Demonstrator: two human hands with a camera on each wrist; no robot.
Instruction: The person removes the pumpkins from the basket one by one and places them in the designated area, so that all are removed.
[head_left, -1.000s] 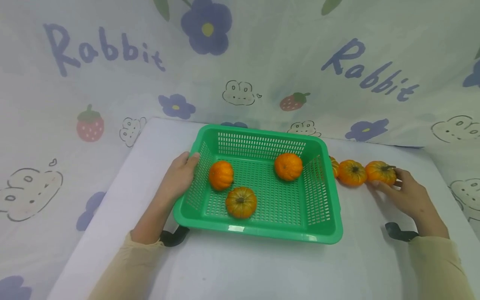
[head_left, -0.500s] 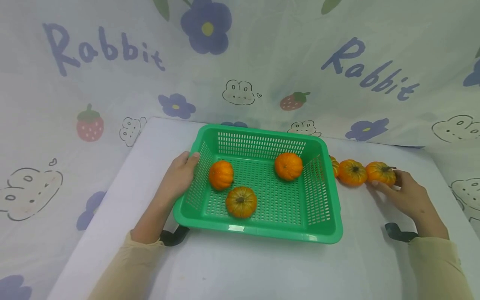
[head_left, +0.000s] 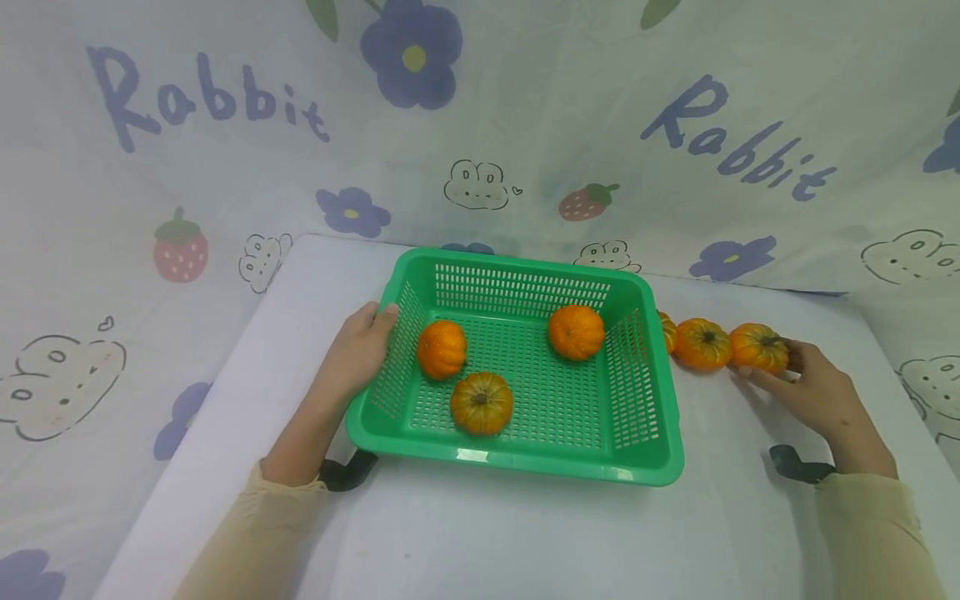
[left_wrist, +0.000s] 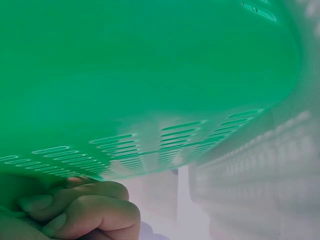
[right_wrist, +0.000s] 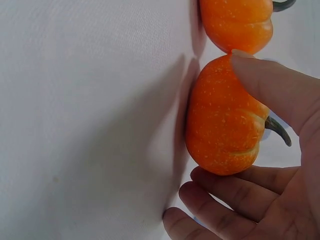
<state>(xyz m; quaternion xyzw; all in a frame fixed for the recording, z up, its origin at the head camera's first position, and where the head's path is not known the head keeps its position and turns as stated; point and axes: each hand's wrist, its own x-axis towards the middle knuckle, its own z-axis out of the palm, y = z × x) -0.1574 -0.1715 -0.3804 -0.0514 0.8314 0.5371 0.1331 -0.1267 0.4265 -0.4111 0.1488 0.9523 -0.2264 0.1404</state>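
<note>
My left hand [head_left: 356,353] grips the left rim of a green plastic basket [head_left: 517,467], thumb on top. In the left wrist view, curled fingers [left_wrist: 100,205] lie by the basket's slotted wall [left_wrist: 165,137]. Three small orange pumpkins sit inside: one at the left [head_left: 442,350], a striped pumpkin [head_left: 482,403] at the front and another pumpkin [head_left: 576,332] at the right. Right of the basket, my right hand [head_left: 813,387] holds the end pumpkin [right_wrist: 225,120] of a row between thumb and fingers. Its green stem points toward the palm.
The neighbouring pumpkin [head_left: 702,344] stands in line with the held one, and a further pumpkin [head_left: 667,332] is partly hidden behind the basket's right wall. White cloth covers the table [head_left: 480,533]. A printed rabbit curtain [head_left: 480,108] rises behind it.
The right hand's fingers and the end pumpkin have shifted very slightly to the left, and its stem has turned a little. The left hand and basket are essentially where they were.
</note>
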